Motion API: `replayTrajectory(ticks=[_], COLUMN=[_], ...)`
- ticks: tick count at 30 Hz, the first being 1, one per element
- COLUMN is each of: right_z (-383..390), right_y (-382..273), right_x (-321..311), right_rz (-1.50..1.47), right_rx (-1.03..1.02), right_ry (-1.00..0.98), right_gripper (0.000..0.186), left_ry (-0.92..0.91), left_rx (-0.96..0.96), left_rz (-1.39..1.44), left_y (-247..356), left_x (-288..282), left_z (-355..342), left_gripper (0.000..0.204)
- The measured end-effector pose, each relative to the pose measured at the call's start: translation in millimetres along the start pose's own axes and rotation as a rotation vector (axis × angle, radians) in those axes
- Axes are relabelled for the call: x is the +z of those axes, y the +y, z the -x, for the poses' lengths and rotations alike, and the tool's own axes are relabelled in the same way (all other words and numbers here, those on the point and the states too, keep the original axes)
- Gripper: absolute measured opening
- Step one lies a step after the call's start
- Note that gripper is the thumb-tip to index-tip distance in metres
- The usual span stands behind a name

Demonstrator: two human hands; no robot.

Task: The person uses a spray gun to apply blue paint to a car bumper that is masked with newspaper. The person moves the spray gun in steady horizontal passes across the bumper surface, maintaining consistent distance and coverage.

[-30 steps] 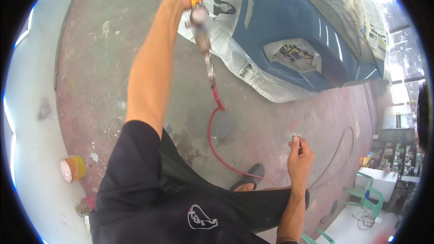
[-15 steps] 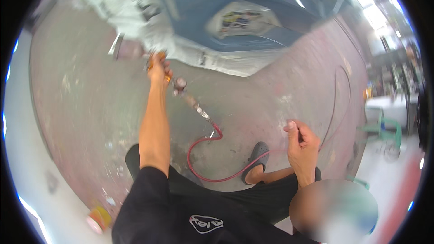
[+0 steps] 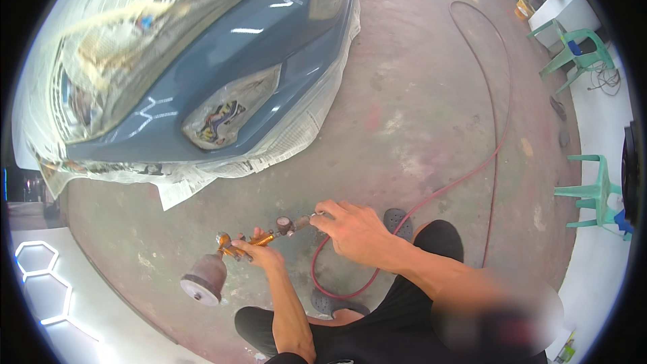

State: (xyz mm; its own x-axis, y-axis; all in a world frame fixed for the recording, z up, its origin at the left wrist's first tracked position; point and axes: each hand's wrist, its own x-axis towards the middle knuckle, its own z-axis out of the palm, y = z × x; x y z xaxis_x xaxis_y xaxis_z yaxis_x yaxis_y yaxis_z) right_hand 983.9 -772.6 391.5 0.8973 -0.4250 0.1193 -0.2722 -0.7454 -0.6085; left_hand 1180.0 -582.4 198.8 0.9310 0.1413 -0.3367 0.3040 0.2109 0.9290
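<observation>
My left hand [image 3: 257, 251] is closed round an orange spray gun [image 3: 259, 241], held low over the floor. The gun's translucent cup [image 3: 205, 274] hangs at the lower left, tilted, with its lid downward. A round gauge [image 3: 284, 224] sits at the inlet, followed by a cylindrical fitting [image 3: 304, 222]. My right hand [image 3: 344, 222] is closed on this fitting, where the red air hose [image 3: 317, 266] joins. The hose loops across the floor past my shoes [image 3: 397, 222].
A blue-grey car bumper [image 3: 263, 20], masked with newspaper [image 3: 182, 185], fills the upper left. Green plastic chairs [image 3: 593, 192] and a white counter [image 3: 566, 3] stand along the right wall. Lit hexagon shapes [image 3: 47, 296] show at the lower left. The hose stretches over the painted floor [image 3: 411, 114].
The view has turned, putting the bumper at upper left. The gun is lower and tipped cup-down. My right hand has moved from the side onto the fitting behind the gauge.
</observation>
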Motion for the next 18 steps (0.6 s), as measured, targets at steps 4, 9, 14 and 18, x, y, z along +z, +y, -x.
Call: replayTrajectory(ticks=[4, 9, 14, 18], right_z=[3, 29, 35, 48], right_y=[31, -23, -105, -131], right_x=[16, -50, -145, -210], right_rz=[-0.199, -0.238, -0.364, -0.459], right_rx=[0.106, 0.052, -0.035, -0.073], right_ry=[-0.038, -0.023, 0.146, 0.221], right_gripper=[0.046, 0.065, 0.063, 0.057], left_ry=[-0.136, -0.383, -0.637, -0.822], left_rx=[0.166, 0.12, 0.026, 0.27], left_rz=[-0.279, -0.562, -0.994, -1.088], left_y=[73, 156, 242, 315], left_x=[18, 29, 32, 63], left_z=[74, 166, 266, 336], left_gripper=[0.067, 0.06, 0.062, 0.065])
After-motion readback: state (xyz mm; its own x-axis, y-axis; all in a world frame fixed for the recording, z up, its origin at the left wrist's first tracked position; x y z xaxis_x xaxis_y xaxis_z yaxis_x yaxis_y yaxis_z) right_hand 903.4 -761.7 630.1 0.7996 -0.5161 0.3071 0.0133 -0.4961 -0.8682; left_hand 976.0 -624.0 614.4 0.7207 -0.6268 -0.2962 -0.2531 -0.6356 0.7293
